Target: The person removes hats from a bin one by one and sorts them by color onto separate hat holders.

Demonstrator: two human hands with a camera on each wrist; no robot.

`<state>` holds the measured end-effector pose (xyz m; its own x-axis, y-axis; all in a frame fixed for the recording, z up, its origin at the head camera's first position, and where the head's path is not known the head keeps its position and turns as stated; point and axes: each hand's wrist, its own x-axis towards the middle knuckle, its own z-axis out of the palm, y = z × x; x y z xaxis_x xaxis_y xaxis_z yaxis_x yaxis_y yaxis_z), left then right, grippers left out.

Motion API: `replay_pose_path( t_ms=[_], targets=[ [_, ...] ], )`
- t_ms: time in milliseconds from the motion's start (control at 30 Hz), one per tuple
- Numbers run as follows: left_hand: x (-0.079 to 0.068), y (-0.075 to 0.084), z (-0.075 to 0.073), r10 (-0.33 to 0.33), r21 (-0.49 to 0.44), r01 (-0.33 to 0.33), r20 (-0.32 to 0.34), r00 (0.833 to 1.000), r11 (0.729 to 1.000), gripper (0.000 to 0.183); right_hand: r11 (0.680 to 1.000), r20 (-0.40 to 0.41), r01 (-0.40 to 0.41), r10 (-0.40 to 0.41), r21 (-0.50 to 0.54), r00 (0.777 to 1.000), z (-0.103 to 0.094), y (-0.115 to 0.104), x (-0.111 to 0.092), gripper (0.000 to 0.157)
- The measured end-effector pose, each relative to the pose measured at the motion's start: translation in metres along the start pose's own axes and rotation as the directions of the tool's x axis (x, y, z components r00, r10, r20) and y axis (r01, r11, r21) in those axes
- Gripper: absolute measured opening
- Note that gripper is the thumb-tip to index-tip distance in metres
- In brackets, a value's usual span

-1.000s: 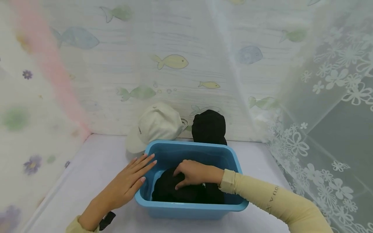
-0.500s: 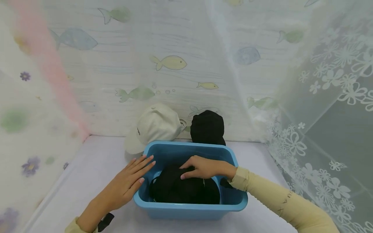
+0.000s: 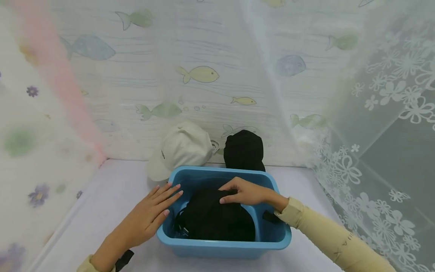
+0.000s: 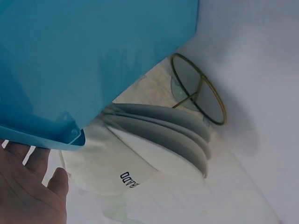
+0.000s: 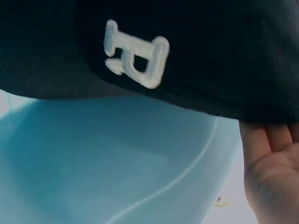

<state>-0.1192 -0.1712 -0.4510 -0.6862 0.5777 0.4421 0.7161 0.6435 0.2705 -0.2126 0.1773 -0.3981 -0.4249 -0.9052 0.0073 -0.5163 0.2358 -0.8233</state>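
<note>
A black cap [image 3: 217,219] stands inside the blue tub [image 3: 224,244]. My right hand [image 3: 251,193] pinches the cap's upper right edge, with thumb and fingers on either side of the cloth. In the right wrist view a raised white letter shows on the dark cap [image 5: 210,70], and the fingers [image 5: 257,140] go behind its edge. My left hand [image 3: 144,221] lies with straight fingers against the tub's left rim. In the left wrist view, its fingers [image 4: 37,161] pass behind the blue rim [image 4: 42,138].
Behind the tub are off-white caps [image 3: 187,145], with several stacked brims [image 4: 173,135] in the left wrist view, and another black cap [image 3: 242,149]. A gold ring stand [image 4: 219,105] is beside the pale brims. Sheer patterned curtains [image 3: 384,158] surround the white surface [image 3: 119,196].
My right hand has risen and moved right, tilting the black cap more upright within the tub. My left hand stays at the left rim.
</note>
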Motion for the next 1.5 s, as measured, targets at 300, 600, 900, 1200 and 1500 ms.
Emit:
replay_pose_path(
  t_ms=[300, 600, 900, 1200, 1500],
  targets=[
    [-0.001, -0.002, 0.0, 0.002, -0.001, -0.002, -0.014, 1.0, 1.0, 0.054, 0.997, -0.094, -0.045, 0.039, -0.067, 0.995, -0.007, -0.011, -0.012, 0.031],
    [0.0, -0.003, -0.002, 0.031, 0.038, -0.031, 0.0, 1.0, 0.999, 0.058, 0.998, -0.092, -0.035, 0.03, -0.057, 0.995, -0.026, -0.031, -0.022, 0.031],
    [0.001, -0.002, -0.003, 0.046, 0.035, -0.046, 0.009, 0.999, 0.998, 0.058, 0.999, -0.116, 0.041, -0.044, -0.032, 0.992, -0.048, -0.048, -0.034, 0.03],
    [-0.002, -0.001, -0.002, 0.02, -0.001, -0.02, 0.035, 0.999, 1.0, 0.057, 0.989, -0.232, 0.096, -0.121, -0.117, 0.965, -0.089, -0.084, -0.058, 0.033],
    [-0.003, -0.001, 0.0, 0.005, -0.04, -0.003, 0.053, 0.999, 0.999, 0.059, 0.967, -0.43, 0.079, -0.18, -0.244, 0.885, -0.132, -0.113, -0.079, 0.039]
  ],
)
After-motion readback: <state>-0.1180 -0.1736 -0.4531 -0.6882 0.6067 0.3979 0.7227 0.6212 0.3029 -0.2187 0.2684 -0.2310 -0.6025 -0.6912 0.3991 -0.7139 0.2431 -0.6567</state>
